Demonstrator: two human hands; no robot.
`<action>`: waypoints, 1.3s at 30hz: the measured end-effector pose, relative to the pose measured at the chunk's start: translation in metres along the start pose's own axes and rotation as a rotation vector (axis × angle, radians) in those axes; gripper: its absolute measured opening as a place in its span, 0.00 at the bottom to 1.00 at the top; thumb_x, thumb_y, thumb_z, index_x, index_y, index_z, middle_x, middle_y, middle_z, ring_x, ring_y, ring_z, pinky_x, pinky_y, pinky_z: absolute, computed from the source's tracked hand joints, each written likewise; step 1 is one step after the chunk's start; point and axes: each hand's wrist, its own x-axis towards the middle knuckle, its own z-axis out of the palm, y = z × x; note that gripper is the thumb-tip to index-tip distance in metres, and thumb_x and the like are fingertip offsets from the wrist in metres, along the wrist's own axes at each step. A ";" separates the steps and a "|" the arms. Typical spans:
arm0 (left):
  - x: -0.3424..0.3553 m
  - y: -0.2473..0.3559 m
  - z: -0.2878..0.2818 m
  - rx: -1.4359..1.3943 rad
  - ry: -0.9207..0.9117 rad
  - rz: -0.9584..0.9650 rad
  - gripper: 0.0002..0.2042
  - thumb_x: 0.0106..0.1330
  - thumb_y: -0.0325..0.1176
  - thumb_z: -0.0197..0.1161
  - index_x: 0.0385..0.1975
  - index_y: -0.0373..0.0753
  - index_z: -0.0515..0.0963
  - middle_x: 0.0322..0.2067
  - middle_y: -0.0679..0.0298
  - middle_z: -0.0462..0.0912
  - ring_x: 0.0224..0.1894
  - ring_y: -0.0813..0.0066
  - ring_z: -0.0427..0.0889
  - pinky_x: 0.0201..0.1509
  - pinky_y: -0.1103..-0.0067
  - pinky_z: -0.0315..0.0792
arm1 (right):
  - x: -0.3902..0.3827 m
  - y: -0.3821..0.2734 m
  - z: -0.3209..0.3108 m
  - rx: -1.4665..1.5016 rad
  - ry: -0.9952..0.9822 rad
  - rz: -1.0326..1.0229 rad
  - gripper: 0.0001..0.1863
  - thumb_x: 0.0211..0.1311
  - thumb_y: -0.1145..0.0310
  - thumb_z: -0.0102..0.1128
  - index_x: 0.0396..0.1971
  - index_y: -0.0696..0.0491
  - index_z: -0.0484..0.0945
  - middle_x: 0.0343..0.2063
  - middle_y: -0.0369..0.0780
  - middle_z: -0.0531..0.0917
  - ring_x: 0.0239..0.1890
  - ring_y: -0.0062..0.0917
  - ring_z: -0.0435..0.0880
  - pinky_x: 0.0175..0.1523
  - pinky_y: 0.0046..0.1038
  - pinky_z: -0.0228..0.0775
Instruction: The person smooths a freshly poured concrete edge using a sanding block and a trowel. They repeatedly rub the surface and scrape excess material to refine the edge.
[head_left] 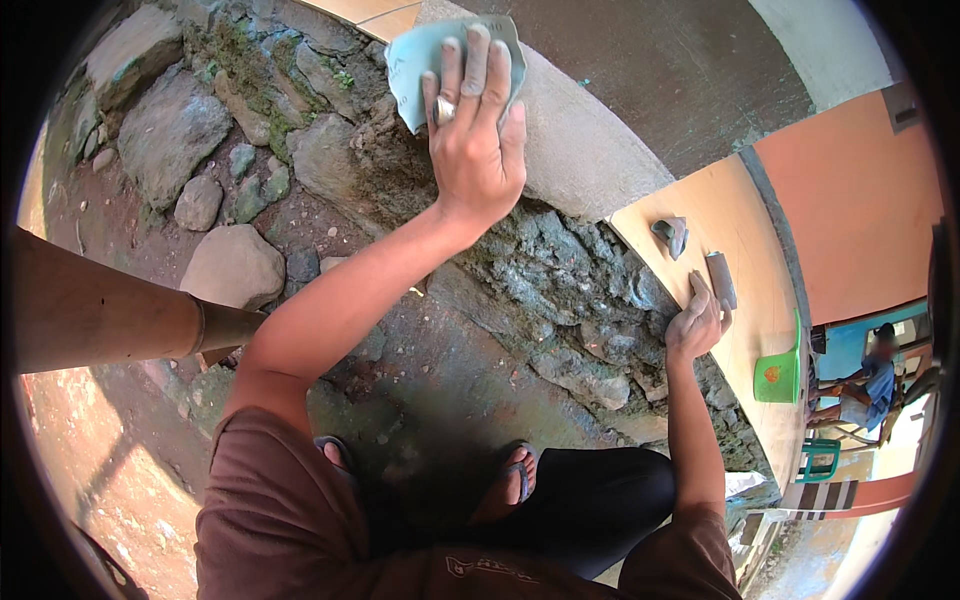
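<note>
My left hand (468,135) lies flat, fingers apart, on a torn grey-green sheet that looks like sandpaper (408,75). The sheet rests over the edge of a low pale ledge (590,145). To the right, my right hand (697,325) leans on a smooth light-wood-coloured surface (745,225), its fingers loosely spread. Just beyond those fingers is a grey block or rolled piece (721,280); whether they touch it I cannot tell. A crumpled, folded grey piece (670,236) sits farther up on the same surface.
A green plastic dipper (778,376) stands right of my right hand. Rough stonework (570,290) runs below the ledge. Loose rocks (235,265) and a brown post (110,305) are on the left. At far right, a person (868,390) sits near a green stool (820,458).
</note>
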 end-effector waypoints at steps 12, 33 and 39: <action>0.040 0.039 0.006 0.145 0.139 -0.273 0.25 0.79 0.38 0.47 0.70 0.33 0.68 0.72 0.43 0.62 0.69 0.44 0.60 0.73 0.55 0.55 | -0.004 0.000 0.007 0.005 0.037 -0.017 0.30 0.81 0.56 0.30 0.45 0.47 0.89 0.46 0.33 0.91 0.51 0.25 0.87 0.69 0.35 0.58; 0.035 0.021 0.021 0.245 0.220 -0.303 0.29 0.81 0.42 0.41 0.72 0.25 0.60 0.75 0.39 0.53 0.77 0.38 0.48 0.77 0.50 0.50 | -0.008 0.007 -0.007 0.017 -0.056 -0.165 0.34 0.81 0.52 0.24 0.56 0.53 0.84 0.56 0.41 0.86 0.58 0.33 0.84 0.68 0.39 0.60; -0.001 0.064 0.028 0.031 0.181 -0.425 0.29 0.82 0.39 0.40 0.73 0.21 0.54 0.75 0.32 0.48 0.78 0.34 0.45 0.79 0.47 0.42 | -0.011 0.003 0.000 -0.006 -0.035 -0.222 0.33 0.82 0.53 0.25 0.57 0.54 0.83 0.56 0.42 0.86 0.57 0.37 0.84 0.65 0.39 0.64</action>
